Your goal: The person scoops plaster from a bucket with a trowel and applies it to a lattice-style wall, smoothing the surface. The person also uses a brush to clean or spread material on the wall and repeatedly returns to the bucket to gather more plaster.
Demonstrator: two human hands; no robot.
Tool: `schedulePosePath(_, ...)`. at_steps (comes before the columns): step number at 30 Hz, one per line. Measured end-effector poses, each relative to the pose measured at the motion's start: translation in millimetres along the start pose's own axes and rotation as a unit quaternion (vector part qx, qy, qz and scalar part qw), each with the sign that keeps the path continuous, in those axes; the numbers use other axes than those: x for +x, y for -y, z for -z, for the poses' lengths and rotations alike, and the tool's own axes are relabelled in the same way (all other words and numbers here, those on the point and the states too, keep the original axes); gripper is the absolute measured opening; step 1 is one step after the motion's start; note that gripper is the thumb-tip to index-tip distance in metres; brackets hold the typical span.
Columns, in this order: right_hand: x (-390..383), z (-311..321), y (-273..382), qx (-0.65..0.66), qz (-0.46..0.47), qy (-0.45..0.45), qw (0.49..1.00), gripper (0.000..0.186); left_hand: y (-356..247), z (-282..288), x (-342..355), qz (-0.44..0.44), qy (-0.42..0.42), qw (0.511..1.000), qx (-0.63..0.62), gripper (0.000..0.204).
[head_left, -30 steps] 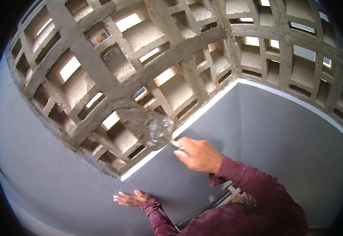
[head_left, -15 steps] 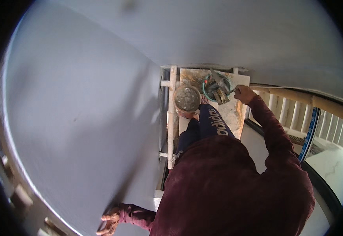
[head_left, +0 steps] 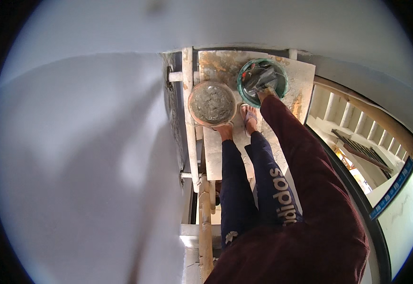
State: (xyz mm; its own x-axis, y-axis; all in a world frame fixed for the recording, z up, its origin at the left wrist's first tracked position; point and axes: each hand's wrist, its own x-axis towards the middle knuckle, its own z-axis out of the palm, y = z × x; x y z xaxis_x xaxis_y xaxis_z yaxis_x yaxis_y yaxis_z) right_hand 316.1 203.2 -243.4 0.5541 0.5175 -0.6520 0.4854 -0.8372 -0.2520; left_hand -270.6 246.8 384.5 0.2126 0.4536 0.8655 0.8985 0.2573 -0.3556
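My right arm in a dark red sleeve reaches down to the green bucket [head_left: 240, 86]. At its near inner side is my right hand [head_left: 266, 93]; its fingers are partly hidden in shadow, and I cannot make out what they hold. Inside the bucket lie grey flat-bladed tools [head_left: 266, 75] and something orange. Left of the bucket, a round pan of wet grey mortar [head_left: 211, 103] sits by my feet. My left hand is out of view.
I stand in sandals on a stained board [head_left: 289, 128] laid on poles. A pale pole [head_left: 189, 118] runs along its left edge, beside a smooth grey wall [head_left: 88, 156]. At the right are a window opening and a blue-taped frame [head_left: 393, 189].
My right hand has moved from beside the bucket into it, and the tool with a wooden part no longer sticks out over the rim. My left hand has left the view.
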Motion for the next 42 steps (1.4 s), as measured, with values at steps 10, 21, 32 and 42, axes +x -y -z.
schedulePosePath(10, -8.6, -29.8, -65.2, 0.241, 0.024, 0.061, 0.968, 0.034, -7.9, -17.2, -1.9, -0.044, 0.034, 0.998, 0.035, 0.067)
schedulePosePath(21, -281.6, 285.5, 31.6, 0.442, 0.105, 0.292, 0.842, 0.027, 64.6, 50.9, 35.0, 0.043, -0.013, 0.99, 0.132, 0.067)
schedulePosePath(32, -489.4, 495.0, 409.9, 0.253, 0.681, -0.077, 0.683, 0.021, 37.6, 88.4, 45.6, 0.147, -0.026, 0.981, 0.123, 0.065)
schedulePosePath(42, -565.0, 533.9, 575.8, 0.173, 0.834, -0.264, 0.454, 0.026, 33.2, 77.8, 33.6, 0.157, -0.034, 0.981, 0.11, 0.059)
